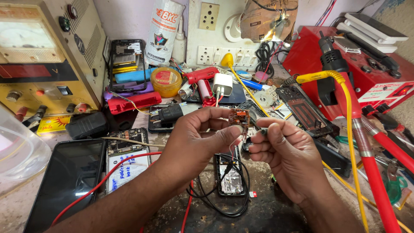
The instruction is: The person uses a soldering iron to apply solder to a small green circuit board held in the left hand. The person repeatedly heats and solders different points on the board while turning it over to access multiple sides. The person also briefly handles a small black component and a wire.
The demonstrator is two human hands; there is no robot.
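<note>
My left hand (196,140) pinches a small orange-brown circuit board (239,117) between thumb and fingertips, holding it up above the bench. My right hand (286,155) is closed around a thin tool (257,126) with a green handle, its tip touching the board's right edge. Thin red wires (235,142) hang from the board toward an opened small phone (230,179) lying below, ringed by black cable.
A yellow bench power supply (47,56) stands at back left, a red rework station (371,73) at right with red and yellow hoses. A dark tablet (69,181) and an opened phone (127,162) lie at left. Tools, chargers and a solder paste tin (166,81) clutter the back.
</note>
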